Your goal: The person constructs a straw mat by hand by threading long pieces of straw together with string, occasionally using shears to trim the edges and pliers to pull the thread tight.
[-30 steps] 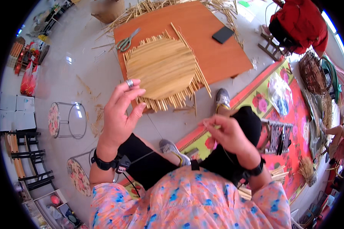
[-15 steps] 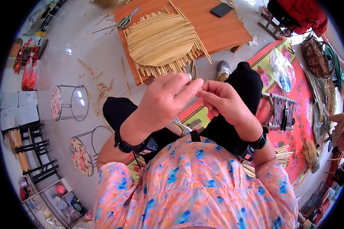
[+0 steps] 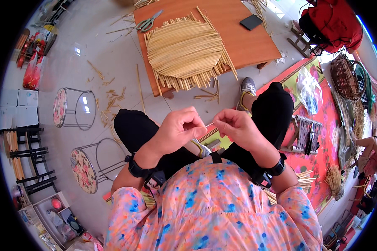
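Observation:
Above my lap, my left hand (image 3: 181, 129) and my right hand (image 3: 238, 129) face each other, thumb and forefinger pinched on both. A short, thin pale strand (image 3: 210, 124) spans the gap between the fingertips; whether it is thread or a needle is too small to tell. Beyond them lies a rounded panel of straw-coloured stalks (image 3: 184, 48), laid side by side on an orange-brown wooden table (image 3: 255, 46). Loose stalk ends stick out around its near and right edges. Neither hand touches the panel.
Green-handled scissors (image 3: 148, 23) and a black phone (image 3: 251, 22) lie on the table. Two round floral stools (image 3: 84, 169) stand at left among stalk scraps (image 3: 113, 100). A red floral mat (image 3: 314, 159) at right holds a plastic bag (image 3: 309, 90) and a folding stool (image 3: 303, 134).
My hands have come down toward my lap and moved slightly apart, so the thin strand between them now shows. The view has shifted, with the table lower and further right.

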A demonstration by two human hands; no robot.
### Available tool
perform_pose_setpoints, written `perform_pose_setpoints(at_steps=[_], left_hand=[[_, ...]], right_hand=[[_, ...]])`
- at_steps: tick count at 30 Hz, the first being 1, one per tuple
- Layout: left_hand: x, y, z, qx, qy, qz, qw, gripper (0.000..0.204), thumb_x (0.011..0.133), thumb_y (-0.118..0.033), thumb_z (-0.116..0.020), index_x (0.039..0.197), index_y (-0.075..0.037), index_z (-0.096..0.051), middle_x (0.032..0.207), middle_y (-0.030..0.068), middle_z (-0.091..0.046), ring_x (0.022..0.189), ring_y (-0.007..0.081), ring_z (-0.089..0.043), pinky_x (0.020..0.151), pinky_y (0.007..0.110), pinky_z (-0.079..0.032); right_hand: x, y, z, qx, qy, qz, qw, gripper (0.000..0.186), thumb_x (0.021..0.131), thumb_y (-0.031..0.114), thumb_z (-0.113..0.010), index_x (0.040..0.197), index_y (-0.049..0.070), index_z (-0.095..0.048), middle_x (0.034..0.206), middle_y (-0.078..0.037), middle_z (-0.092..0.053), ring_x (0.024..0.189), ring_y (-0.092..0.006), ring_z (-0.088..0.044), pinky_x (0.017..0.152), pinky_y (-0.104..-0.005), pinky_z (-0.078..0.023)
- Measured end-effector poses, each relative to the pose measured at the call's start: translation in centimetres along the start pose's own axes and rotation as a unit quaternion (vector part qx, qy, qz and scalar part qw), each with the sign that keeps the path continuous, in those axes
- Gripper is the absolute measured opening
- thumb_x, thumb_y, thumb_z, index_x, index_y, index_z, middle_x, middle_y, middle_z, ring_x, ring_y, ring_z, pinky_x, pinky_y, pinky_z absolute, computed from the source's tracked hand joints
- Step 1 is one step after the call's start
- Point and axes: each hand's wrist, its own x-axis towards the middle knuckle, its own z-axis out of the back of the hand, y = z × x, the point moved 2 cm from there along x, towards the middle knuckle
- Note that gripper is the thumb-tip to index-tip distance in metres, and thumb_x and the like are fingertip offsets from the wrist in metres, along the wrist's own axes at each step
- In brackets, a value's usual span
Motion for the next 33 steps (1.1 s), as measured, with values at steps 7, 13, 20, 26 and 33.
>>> perform_pose_setpoints(at_steps=[7,13,20,26,33], left_hand=[[-0.6,2.7,-1.0,-0.102,-0.177,-0.092,0.975,0.006,0.084,-0.004,-0.067,0.088,0.001,-0.066,0.08,0.004,-0.055,0.072,0.0116,-0.055,0.061,0.025,-0.043],[-1.5,3.1,0.9,0.456,-0.2,-0.282,0.82,0.025,0.065,0.0,-0.073,0.088,-0.008,-0.069,0.077,0.0041,-0.053,0.07,0.0209,-0.056,0.061,0.032,-0.043],[-2.0,4.3,0.9,0.439,-0.178,-0.257,0.842,0.021,0.059,-0.002,-0.075,0.076,-0.009,-0.065,0.072,0.0028,-0.05,0.068,0.0206,-0.054,0.06,0.033,-0.041],[-2.4,3.1,1.1,0.267,-0.206,-0.156,0.928,0.022,0.063,0.004,-0.078,0.071,-0.005,-0.06,0.073,0.0057,-0.052,0.068,0.0196,-0.054,0.061,0.029,-0.045],[-2.2,3.1,0.6,-0.129,-0.108,-0.093,0.981,0.019,0.073,0.011,-0.068,0.075,-0.003,-0.056,0.082,0.0056,-0.058,0.075,0.0123,-0.057,0.064,0.026,-0.048]], right_hand=[[1.7,-0.9,-3.7,-0.01,0.08,-0.031,0.996,0.013,0.093,0.01,-0.056,0.096,0.0,-0.064,0.075,0.0,-0.06,0.064,-0.006,-0.054,0.058,-0.0221,-0.046],[2.2,-1.2,-3.3,-0.125,0.034,0.013,0.991,0.014,0.09,0.01,-0.057,0.092,0.0,-0.066,0.067,-0.003,-0.06,0.062,-0.0073,-0.053,0.058,-0.0259,-0.046],[1.6,-2.6,-3.2,-0.184,0.043,0.001,0.982,0.014,0.089,0.01,-0.059,0.092,-0.001,-0.066,0.067,-0.002,-0.06,0.06,-0.0058,-0.047,0.055,-0.0249,-0.042],[1.2,-0.1,-2.6,-0.158,0.034,-0.007,0.987,0.013,0.09,0.009,-0.058,0.092,-0.002,-0.065,0.068,0.001,-0.059,0.061,-0.0031,-0.046,0.053,-0.022,-0.041],[1.0,-0.3,-2.9,-0.097,0.05,0.021,0.994,0.012,0.091,0.009,-0.06,0.093,-0.002,-0.065,0.07,0.002,-0.059,0.064,-0.0027,-0.046,0.055,-0.021,-0.041]])
